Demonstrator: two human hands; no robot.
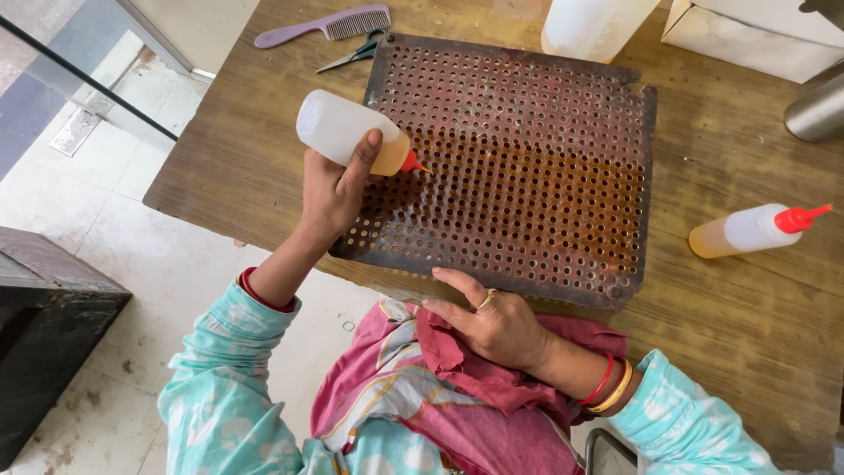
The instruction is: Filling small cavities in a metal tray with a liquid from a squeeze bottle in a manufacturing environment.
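A dark, rusty perforated metal plate (545,105) lies on the wooden table (255,149). My left hand (332,189) grips a white squeeze bottle (338,130) with amber liquid, tipped sideways, its red nozzle touching the plate's left part. The plate's middle looks wet and orange. My right hand (492,321) rests at the plate's near edge, fingers pressing a dark red cloth (448,352) against my lap.
A second squeeze bottle (747,230) with a red tip lies on the table at right. A purple comb (325,26) and scissors (352,54) sit at the far left. A translucent container (593,26), a white box (756,35) and a metal cylinder (818,110) stand at the back.
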